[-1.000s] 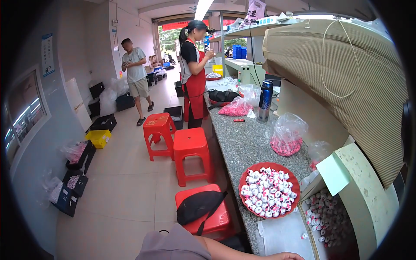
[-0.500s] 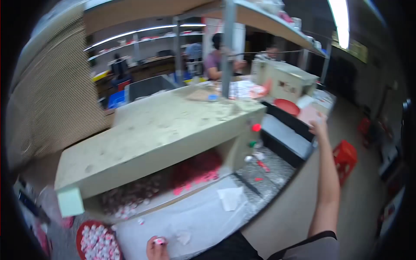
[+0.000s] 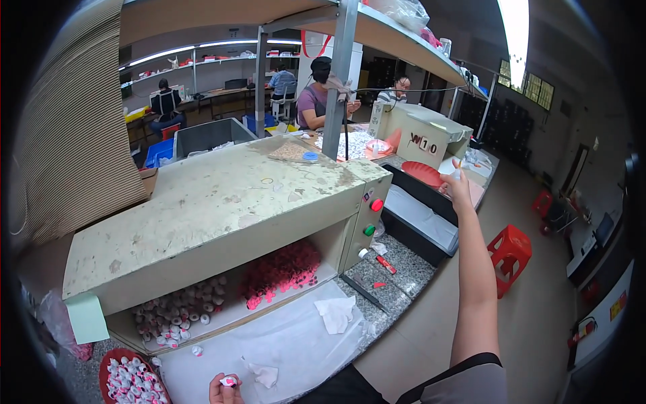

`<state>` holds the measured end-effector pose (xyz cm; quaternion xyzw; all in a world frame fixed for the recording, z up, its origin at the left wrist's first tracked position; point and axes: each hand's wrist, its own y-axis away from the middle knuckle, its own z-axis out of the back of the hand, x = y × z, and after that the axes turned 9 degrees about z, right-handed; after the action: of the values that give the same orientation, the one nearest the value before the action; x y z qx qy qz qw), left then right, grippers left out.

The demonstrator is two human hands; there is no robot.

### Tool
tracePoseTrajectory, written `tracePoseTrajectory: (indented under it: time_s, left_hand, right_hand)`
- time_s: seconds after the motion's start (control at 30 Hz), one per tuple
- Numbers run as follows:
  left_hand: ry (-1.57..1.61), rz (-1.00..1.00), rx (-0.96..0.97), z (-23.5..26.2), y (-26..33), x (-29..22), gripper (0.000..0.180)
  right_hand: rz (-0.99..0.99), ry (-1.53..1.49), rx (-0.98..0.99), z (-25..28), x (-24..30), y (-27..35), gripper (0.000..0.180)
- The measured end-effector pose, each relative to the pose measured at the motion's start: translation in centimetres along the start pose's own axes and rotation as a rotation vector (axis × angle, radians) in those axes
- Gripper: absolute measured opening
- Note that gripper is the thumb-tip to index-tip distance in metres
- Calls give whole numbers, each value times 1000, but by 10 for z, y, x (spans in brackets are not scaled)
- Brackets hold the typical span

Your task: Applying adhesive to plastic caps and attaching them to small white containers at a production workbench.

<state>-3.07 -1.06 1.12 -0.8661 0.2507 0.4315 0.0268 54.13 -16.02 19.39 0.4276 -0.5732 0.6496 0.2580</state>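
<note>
Head view: left hand (image 3: 225, 388) pinches small pink-white piece (image 3: 229, 381); right hand (image 3: 459, 188) grips small item over red tray (image 3: 422, 174).

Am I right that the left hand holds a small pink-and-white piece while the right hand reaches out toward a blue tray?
Not quite: the tray is red, not blue, as the head view shows. The left hand does hold a small pink-and-white piece, and the right hand reaches out toward that tray.

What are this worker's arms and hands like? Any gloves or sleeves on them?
No gloves: both hands are bare. The right arm is uncovered from the right hand back to a short grey sleeve edged with a dark band. Only the left hand shows at the picture's lower edge; its arm is out of view.
</note>
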Motion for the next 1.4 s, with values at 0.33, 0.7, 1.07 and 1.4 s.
tracePoseTrajectory:
  time_s: [0.33,0.7,1.07,1.4]
  left_hand:
    - [-39,51,14,-21,-27,11,25]
    - [-215,-7,11,-11,-3,15,23]
    - [-367,-137,74,-4,-9,24,18]
    - [-502,-185,51,-5,-6,24,22]
  right_hand:
    - [-68,-222,635,-129,37,264,29]
    - [-432,-558,1206,-224,37,408,36]
    - [-476,-541,1176,-214,25,411,25]
    - [-648,-527,1138,-214,33,411,28]
